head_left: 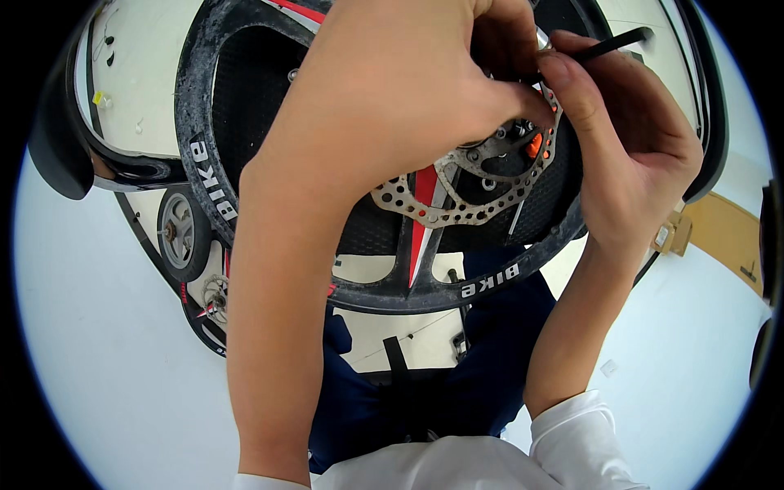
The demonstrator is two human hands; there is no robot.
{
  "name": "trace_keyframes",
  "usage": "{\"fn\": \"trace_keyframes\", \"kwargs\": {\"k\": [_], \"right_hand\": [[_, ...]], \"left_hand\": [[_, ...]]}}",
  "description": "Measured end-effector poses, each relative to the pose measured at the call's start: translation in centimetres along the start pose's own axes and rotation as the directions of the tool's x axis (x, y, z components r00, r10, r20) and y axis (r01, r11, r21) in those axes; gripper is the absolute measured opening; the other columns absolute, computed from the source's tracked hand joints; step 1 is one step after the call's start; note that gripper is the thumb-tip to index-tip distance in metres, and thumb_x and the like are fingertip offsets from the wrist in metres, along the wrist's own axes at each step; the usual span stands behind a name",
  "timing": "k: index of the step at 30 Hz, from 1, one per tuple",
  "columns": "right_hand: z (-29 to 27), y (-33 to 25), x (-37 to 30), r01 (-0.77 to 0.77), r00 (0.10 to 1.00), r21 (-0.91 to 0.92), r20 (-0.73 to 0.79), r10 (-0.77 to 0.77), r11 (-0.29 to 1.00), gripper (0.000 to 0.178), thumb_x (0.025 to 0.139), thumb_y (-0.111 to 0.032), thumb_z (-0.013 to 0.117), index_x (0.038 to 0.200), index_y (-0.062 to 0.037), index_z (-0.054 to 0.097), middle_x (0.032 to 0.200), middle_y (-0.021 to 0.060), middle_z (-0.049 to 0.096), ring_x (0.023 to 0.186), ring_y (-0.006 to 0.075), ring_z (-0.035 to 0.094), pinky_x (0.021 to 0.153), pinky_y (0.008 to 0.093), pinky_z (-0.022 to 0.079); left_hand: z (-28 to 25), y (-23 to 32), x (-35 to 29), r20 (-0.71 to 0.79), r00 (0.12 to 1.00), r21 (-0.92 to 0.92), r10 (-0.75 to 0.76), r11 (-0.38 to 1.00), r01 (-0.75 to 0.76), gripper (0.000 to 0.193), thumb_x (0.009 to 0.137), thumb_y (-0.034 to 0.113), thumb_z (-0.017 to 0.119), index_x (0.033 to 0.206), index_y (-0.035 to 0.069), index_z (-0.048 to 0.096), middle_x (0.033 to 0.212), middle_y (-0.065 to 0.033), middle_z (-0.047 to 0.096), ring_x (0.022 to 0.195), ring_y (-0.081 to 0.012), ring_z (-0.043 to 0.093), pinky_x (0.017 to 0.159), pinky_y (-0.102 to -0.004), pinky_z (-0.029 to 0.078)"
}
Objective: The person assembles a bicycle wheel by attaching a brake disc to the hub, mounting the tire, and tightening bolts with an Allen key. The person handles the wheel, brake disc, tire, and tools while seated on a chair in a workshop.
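A black hex key [614, 44] is pinched between the thumb and fingers of my right hand [633, 151], its bent end pointing out to the right. My left hand [392, 90] reaches over the wheel with curled fingers, meeting the right fingertips. What the left fingers grip is hidden, though a bit of silver metal shows between the hands. Below them lies a drilled brake disc [457, 216] at the hub of a black spoked wheel [392, 302] with red and white accents. A small orange part [534, 146] shows beside the disc.
A smaller grey wheel [181, 233] and another brake disc [216, 296] are at the left. At the right are a brown cardboard sheet [723, 237] and a small box [673, 234]. A yellow item [101, 100] lies far left. My dark blue trouser legs [506, 343] are below the wheel.
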State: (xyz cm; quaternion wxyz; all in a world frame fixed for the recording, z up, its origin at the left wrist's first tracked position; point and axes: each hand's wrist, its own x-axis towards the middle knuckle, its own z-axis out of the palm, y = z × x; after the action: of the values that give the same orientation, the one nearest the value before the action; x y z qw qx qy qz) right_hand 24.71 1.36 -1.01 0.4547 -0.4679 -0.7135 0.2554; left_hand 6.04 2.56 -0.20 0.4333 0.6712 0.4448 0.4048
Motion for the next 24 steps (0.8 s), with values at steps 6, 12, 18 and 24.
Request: {"fn": "trace_keyframes", "kwargs": {"k": [6, 12, 18, 24], "right_hand": [[-0.8, -0.5, 1.0, -0.023, 0.994, 0.031, 0.109, 0.019, 0.999, 0.021, 0.091, 0.003, 0.063, 0.111, 0.0087, 0.067, 0.107, 0.0198, 0.071, 0.097, 0.0227, 0.071, 0.091, 0.0319, 0.055], [-2.2, 0.6, 1.6, -0.021, 0.983, 0.261, 0.183, -0.028, 0.965, 0.032, 0.094, 0.0, 0.055, 0.124, 0.012, 0.057, 0.111, 0.0252, 0.069, 0.101, 0.0266, 0.069, 0.09, 0.0341, 0.054], [-5.0, 1.3, 1.6, -0.142, 0.989, 0.276, -0.002, 0.148, 0.951, 0.032, 0.094, -0.003, 0.057, 0.122, 0.011, 0.059, 0.113, 0.0264, 0.068, 0.102, 0.0279, 0.068, 0.088, 0.0335, 0.055], [-4.6, 1.5, 1.5, -0.16, 0.987, 0.271, 0.038, 0.156, 0.949, 0.031, 0.092, -0.002, 0.059, 0.12, 0.0104, 0.06, 0.107, 0.0245, 0.07, 0.098, 0.0275, 0.07, 0.086, 0.0326, 0.055]], "left_hand": [[-2.0, 0.8, -0.2, 0.147, 0.986, -0.144, 0.076, 0.988, -0.054, 0.025, 0.079, 0.0, 0.066, 0.104, -0.006, 0.069, 0.093, -0.0167, 0.073, 0.083, -0.0202, 0.071, 0.074, -0.0306, 0.056], [-1.8, 2.5, 0.1, 0.143, 0.989, 0.155, -0.034, 0.988, 0.012, 0.034, 0.08, 0.0, 0.063, 0.114, -0.003, 0.064, 0.094, -0.0153, 0.073, 0.085, -0.0223, 0.072, 0.076, -0.0286, 0.055], [0.4, -0.7, 0.3, 0.061, 0.993, 0.121, 0.101, 0.987, -0.107, 0.031, 0.076, -0.004, 0.07, 0.106, 0.002, 0.07, 0.086, -0.0082, 0.074, 0.078, -0.0163, 0.07, 0.075, -0.0249, 0.054], [-0.1, 1.4, 1.2, 0.183, 0.983, 0.25, -0.001, 0.967, -0.045, 0.036, 0.077, -0.002, 0.063, 0.113, 0.0, 0.064, 0.092, -0.0139, 0.074, 0.085, -0.0207, 0.072, 0.075, -0.0273, 0.054]]}}
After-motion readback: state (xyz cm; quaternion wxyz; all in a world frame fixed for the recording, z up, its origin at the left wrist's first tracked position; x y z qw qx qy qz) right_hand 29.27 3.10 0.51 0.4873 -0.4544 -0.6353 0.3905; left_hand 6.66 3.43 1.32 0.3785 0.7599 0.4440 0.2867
